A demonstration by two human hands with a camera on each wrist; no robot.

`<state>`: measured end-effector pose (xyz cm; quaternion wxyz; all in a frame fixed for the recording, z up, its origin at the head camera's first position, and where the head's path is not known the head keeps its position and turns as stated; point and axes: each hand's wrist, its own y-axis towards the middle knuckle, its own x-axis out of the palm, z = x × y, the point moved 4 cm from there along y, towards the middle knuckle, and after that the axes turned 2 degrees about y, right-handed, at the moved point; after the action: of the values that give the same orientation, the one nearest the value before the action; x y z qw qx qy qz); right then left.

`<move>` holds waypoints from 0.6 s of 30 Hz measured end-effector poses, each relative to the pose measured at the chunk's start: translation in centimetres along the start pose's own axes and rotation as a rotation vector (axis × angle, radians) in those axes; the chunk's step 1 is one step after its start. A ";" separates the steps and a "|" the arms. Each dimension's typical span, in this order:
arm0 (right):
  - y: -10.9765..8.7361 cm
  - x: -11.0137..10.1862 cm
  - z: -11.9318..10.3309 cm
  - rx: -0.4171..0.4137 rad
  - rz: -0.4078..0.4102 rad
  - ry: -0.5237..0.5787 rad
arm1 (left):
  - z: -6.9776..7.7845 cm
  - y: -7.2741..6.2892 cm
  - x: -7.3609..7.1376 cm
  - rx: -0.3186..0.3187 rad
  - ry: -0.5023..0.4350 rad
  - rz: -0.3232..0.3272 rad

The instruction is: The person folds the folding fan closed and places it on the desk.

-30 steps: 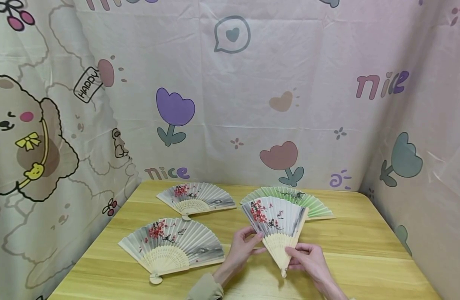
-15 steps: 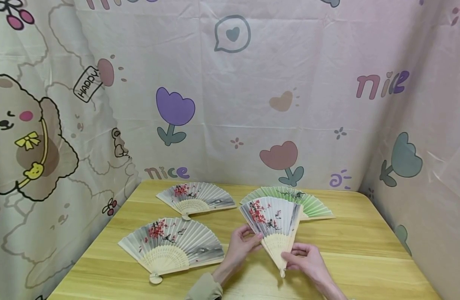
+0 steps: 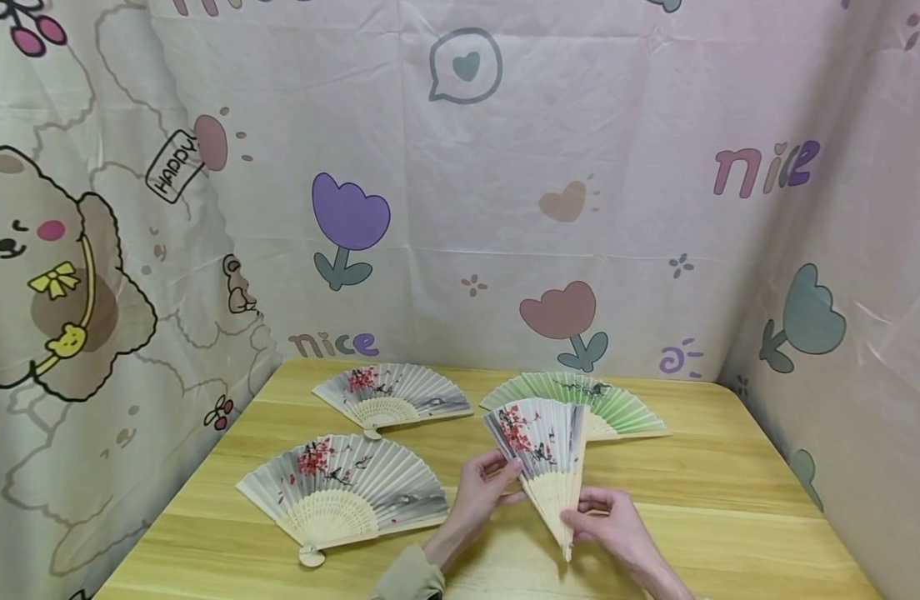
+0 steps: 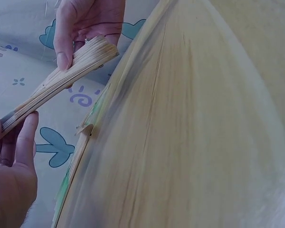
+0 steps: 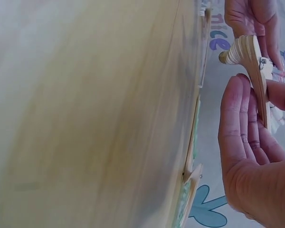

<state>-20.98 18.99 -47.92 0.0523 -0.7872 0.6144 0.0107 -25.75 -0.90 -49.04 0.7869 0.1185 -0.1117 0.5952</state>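
Observation:
In the head view a folding fan [image 3: 538,475] with red blossoms on pale grey is held up over the table, spread to a narrow wedge with its pivot end downward. My left hand [image 3: 481,496] pinches its left edge, thumb on the front. My right hand [image 3: 613,529] pinches the right edge of the pale ribs, a little above the pivot. Seen from the left wrist, the stacked ribs [image 4: 61,76] run between both hands. From the right wrist, the pivot end [image 5: 249,52] shows beside my right fingers [image 5: 235,114].
A green fan [image 3: 632,408] lies spread behind the held one, partly covered by it in the head view. Two spread blossom fans lie at left, a nearer fan [image 3: 340,500] and a farther fan [image 3: 392,400]. Printed cloth [image 3: 460,167] surrounds the wooden table [image 3: 730,500].
The held fan has narrowed: its right edge has swung left toward the left edge, and my right hand has shifted slightly left with it. More of the green fan shows. The lying fans stay put.

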 end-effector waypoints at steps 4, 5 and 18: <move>-0.1 0.1 -0.1 -0.027 -0.030 -0.010 | -0.1 0.0 0.0 -0.010 -0.014 0.003; -0.1 0.2 -0.2 -0.035 -0.042 -0.013 | -0.1 0.0 -0.1 -0.013 -0.019 0.004; -0.1 0.4 -0.2 -0.070 -0.110 -0.050 | 0.1 -0.2 0.0 -0.030 -0.013 0.014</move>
<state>-20.78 18.61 -47.75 0.0404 -0.8206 0.5679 0.0487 -25.61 -1.00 -48.96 0.7836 0.1097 -0.1266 0.5982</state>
